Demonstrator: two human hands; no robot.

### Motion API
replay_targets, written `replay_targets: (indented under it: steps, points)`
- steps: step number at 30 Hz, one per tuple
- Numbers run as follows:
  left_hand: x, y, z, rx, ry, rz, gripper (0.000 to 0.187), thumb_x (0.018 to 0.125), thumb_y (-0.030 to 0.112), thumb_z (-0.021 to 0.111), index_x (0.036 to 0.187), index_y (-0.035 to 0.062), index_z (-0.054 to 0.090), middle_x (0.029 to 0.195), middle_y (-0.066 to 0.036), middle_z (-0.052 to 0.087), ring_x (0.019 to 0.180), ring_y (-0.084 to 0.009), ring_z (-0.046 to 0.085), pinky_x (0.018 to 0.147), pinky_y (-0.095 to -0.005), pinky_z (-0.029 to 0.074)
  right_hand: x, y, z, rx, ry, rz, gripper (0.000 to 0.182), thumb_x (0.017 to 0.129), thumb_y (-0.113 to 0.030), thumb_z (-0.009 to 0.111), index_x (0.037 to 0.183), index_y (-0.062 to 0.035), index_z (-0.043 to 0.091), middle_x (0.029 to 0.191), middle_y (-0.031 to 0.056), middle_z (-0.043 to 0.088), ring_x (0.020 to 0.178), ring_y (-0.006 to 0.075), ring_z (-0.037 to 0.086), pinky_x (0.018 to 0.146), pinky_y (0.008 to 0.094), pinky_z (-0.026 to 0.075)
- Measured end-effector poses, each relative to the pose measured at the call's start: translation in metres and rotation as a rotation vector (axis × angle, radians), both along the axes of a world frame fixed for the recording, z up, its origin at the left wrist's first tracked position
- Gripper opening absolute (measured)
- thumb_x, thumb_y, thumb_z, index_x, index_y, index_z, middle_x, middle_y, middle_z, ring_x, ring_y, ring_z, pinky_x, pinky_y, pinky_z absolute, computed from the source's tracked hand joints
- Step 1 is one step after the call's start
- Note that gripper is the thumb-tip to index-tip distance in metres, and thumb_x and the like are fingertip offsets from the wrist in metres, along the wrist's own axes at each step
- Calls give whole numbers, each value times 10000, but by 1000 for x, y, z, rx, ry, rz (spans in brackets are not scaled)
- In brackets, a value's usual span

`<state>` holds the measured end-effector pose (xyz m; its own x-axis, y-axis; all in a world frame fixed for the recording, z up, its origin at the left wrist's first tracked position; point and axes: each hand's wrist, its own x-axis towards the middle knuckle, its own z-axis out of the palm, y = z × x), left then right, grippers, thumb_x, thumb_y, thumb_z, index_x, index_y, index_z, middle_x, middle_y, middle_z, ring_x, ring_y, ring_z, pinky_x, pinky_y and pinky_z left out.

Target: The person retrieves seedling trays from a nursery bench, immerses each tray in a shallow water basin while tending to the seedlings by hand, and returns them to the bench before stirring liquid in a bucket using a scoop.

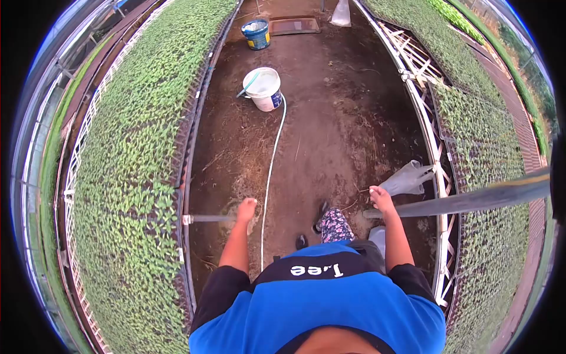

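My left hand [246, 210] hangs in front of me over the soil path, its fingers curled in, with nothing visible in it. A thin grey bar [209, 219] from the left bench ends beside it. My right hand [382, 198] is also closed, thumb near the fingers, and no held thing shows. Nearest to it are a clear plastic bag [410, 178] by the right bench and a grey pole [471, 202] passing behind my forearm. A pale hose [272, 171] runs along the path to a white bucket [263, 88] with a greenish stick across its rim.
Long benches of seedling trays [130, 159] line the left side, and more seedlings [483, 141] the right. Farther up the path stand a blue bucket [257, 36], a shallow brown tray [293, 26] and another plastic bag [341, 14]. White bench edging [415, 106] borders the path.
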<state>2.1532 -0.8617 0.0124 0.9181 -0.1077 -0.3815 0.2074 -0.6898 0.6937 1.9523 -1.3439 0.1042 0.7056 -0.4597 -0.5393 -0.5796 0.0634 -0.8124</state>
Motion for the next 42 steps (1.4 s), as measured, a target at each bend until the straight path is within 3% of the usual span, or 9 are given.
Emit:
replay_targets:
  steps: [7,13,15,20,28,30,32,35,42]
  points:
    - [233,-212,85,-282,-65,-19,286,821,257,547,986,25,574,904,-72,618,828,-160,568,757,-277,422,164,-139,-3,0,98,-217,332,804,-314,559,1078,-128,560,799,-14,574,683,87,505,583,255,414]
    - [273,-164,32,341,170,-526,369,804,380,471,734,37,589,784,-160,601,759,-281,583,670,-371,435,412,-201,29,-190,-156,144,303,790,-244,563,999,-26,584,941,96,612,882,179,567,792,296,429]
    - [270,-135,8,197,290,-178,326,780,356,493,726,49,591,742,-145,608,627,-280,586,581,-394,443,499,-209,72,-223,-191,264,331,803,-257,551,1043,-29,558,963,103,606,893,188,566,795,299,430]
    - [296,-145,46,568,-313,-665,202,766,215,487,689,52,579,641,-144,564,523,-261,536,513,-378,421,664,-228,93,-249,-306,389,344,806,-262,540,1046,-16,546,985,134,602,928,225,570,816,320,432]
    - [534,-249,44,448,-245,-484,197,764,174,465,674,33,570,618,-132,554,504,-257,508,504,-379,419,733,-353,-17,-670,229,787,333,810,-303,427,836,-40,630,930,158,605,900,316,568,797,413,445]
    - [637,-287,23,2,375,173,190,775,189,501,684,36,567,589,-80,541,495,-201,497,482,-353,402,718,-399,-54,-925,304,1106,220,738,-158,466,777,-19,633,849,188,605,814,335,585,733,420,462]
    - [721,-351,53,-110,209,294,227,785,264,545,738,46,586,565,-47,523,491,-142,477,486,-316,383,694,-444,-151,-934,529,1150,271,794,-206,432,861,-58,649,904,116,631,880,266,599,755,373,486]
    - [848,-413,47,43,-49,-30,262,775,268,558,843,17,590,826,-149,608,806,-250,582,743,-351,430,699,-487,-132,-90,760,379,131,809,-149,464,855,-100,576,678,52,516,543,225,514,422,395,406]
    - [1001,-555,42,-186,-27,138,268,786,262,564,926,35,588,867,-100,622,833,-193,584,751,-301,439,882,-563,-104,11,696,-180,189,814,-266,484,920,-123,546,764,15,490,594,153,470,411,333,362]
